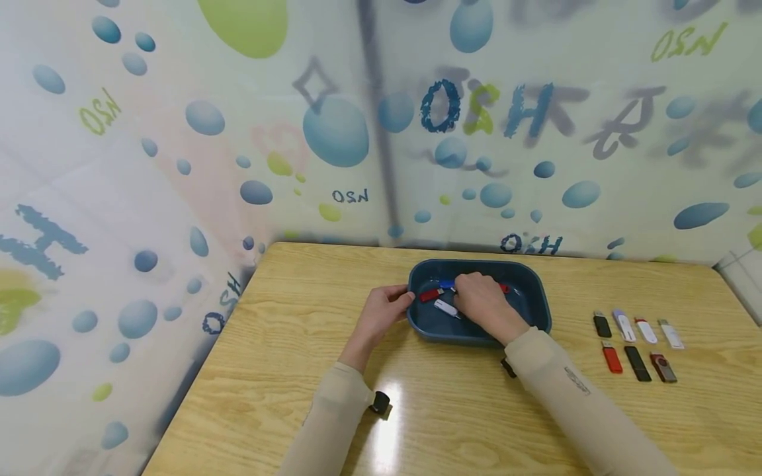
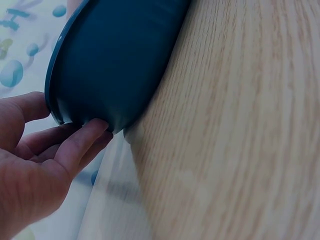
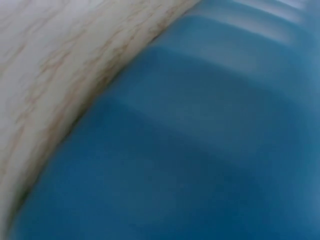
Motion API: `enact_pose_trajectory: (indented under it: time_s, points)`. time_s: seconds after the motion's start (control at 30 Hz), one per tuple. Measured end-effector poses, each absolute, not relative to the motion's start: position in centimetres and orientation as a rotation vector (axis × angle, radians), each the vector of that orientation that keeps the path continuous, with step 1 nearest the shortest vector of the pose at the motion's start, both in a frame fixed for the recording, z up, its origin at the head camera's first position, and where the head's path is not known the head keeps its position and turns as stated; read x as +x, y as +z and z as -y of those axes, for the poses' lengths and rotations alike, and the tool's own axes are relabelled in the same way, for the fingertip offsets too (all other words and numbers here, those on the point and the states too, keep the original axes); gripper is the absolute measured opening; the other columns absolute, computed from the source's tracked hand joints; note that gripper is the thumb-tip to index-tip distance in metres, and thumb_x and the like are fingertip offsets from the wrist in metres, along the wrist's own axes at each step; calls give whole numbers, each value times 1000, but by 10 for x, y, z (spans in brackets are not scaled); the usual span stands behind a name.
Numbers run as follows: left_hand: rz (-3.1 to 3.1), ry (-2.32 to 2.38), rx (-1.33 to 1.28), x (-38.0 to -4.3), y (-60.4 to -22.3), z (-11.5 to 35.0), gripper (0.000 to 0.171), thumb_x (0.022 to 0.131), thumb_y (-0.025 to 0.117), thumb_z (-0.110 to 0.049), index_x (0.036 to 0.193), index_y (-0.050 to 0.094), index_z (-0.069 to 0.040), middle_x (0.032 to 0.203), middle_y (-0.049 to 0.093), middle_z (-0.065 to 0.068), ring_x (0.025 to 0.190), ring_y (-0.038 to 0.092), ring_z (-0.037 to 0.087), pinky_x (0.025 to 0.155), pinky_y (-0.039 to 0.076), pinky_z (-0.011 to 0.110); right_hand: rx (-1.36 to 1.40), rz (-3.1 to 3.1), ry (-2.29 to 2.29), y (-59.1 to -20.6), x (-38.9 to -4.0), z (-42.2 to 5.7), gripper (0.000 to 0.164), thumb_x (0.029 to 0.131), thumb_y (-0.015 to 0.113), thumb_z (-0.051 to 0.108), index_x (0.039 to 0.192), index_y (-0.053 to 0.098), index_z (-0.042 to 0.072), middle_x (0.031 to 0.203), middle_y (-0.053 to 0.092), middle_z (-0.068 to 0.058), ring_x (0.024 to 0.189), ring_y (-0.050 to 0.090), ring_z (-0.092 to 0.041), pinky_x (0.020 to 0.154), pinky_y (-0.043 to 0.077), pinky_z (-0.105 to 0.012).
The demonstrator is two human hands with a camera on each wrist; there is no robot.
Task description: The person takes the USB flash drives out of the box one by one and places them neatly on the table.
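Note:
A dark blue plastic bin (image 1: 538, 307) stands upright on the table. My left hand (image 1: 381, 311) grips its left end; in the left wrist view the thumb is at the rim and the other fingers (image 2: 82, 142) lie against the outer wall. My right hand (image 1: 485, 303) reaches down into the bin, its fingertips hidden, so whether it holds anything does not show. Around it inside lie a red USB stick (image 1: 431, 295), a white USB stick (image 1: 447, 308), a blue one (image 1: 446, 284) and a partly covered red item (image 1: 504, 289). The bin's blurred outer wall (image 3: 175, 150) fills the right wrist view.
Right of the bin, several USB sticks lie in two rows, among them a black one (image 1: 602, 324), a red one (image 1: 611, 357) and a dark red and grey one (image 1: 663, 367). A patterned curtain (image 1: 333, 218) hangs behind the wooden table (image 1: 286, 330).

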State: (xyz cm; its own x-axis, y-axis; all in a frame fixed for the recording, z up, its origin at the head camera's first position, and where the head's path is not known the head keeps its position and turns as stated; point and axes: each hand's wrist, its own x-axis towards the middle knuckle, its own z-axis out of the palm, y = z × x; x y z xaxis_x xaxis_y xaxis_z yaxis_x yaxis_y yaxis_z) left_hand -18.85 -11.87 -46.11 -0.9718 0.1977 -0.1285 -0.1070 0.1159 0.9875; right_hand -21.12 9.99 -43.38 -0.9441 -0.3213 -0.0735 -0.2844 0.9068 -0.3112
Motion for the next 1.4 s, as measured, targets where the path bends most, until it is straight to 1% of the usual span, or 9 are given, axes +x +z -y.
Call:
enact_pose_trajectory:
  time_s: [0.13,0.3,0.4,0.53,0.57,0.67,0.8,1.0,1.4]
  points:
    - [-2173,1942,88,-188,-460,118,36,104,59,-8,135,62,11,129,66,29,109,71,36,89,61,36,-454,-2956,-517,-428,-205,-105,24,98,66,7,73,65,6,60,48,-4,55,50,-21,51,36,-29]
    - [-2164,1943,63,-187,-459,117,36,104,60,-9,135,63,10,127,67,27,109,71,36,89,61,35,-476,-2985,-564,-422,-198,-111,26,98,65,6,72,66,8,59,43,-1,53,44,-17,50,29,-28]
    - [-2157,1952,65,-187,-459,117,36,104,60,-8,134,63,11,127,67,28,109,71,37,89,61,35,-469,-2993,-603,-418,-194,-116,18,98,66,7,81,73,6,64,53,-1,53,43,-16,49,29,-28]
    - [-2138,1971,65,-187,-460,118,36,104,60,-8,134,62,12,126,67,30,110,70,39,89,61,36,-423,-3002,-648,-410,-186,-124,12,97,67,9,95,78,4,72,63,-2,54,46,-15,49,31,-28]
    - [-2131,1976,65,-187,-460,118,36,104,60,-8,134,62,12,127,67,30,110,70,39,89,60,36,-412,-3005,-660,-408,-185,-126,12,97,67,9,94,77,5,72,63,-2,54,46,-16,50,31,-28]
    - [-2126,1986,68,-188,-462,118,36,104,59,-7,134,62,12,127,66,31,111,69,41,89,60,36,-387,-3041,-693,-405,-179,-134,10,96,68,11,95,76,4,75,65,-4,58,51,-16,52,39,-29]
    - [-2123,1996,65,-189,-462,118,36,104,60,-7,134,62,12,127,66,30,111,69,41,89,61,36,-364,-3102,-748,-403,-170,-147,16,95,70,11,105,76,0,87,71,-6,64,57,-15,57,49,-33]
    - [-2129,1990,58,-189,-462,117,37,103,60,-8,134,62,12,127,66,30,111,70,39,90,60,38,-303,-3117,-774,-401,-156,-167,21,95,69,11,109,74,-3,85,71,-8,63,55,-17,53,45,-32]
    - [-2142,1978,49,-189,-462,116,37,104,60,-7,135,61,13,127,66,30,111,69,41,89,61,38,-144,-3119,-784,-393,-133,-223,25,97,67,17,113,73,-2,92,74,-12,72,63,-22,55,46,-33]
